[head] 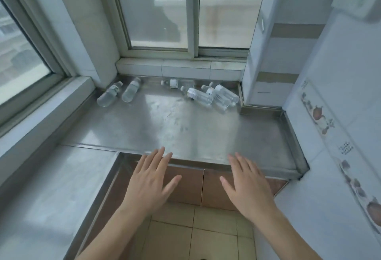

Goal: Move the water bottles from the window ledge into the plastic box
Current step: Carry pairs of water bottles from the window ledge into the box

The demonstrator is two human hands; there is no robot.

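Hovering spread and empty over the near edge of the steel desk (pixel 185 127): left hand (pixel 147 183) and right hand (pixel 250 189), well short of the water bottles (pixel 200 95) lying on their sides at the back under the window. Clear ribbed plastic, smooth, round, likely full so moderately heavy and prone to roll; grab mid-body. Plastic box not visible
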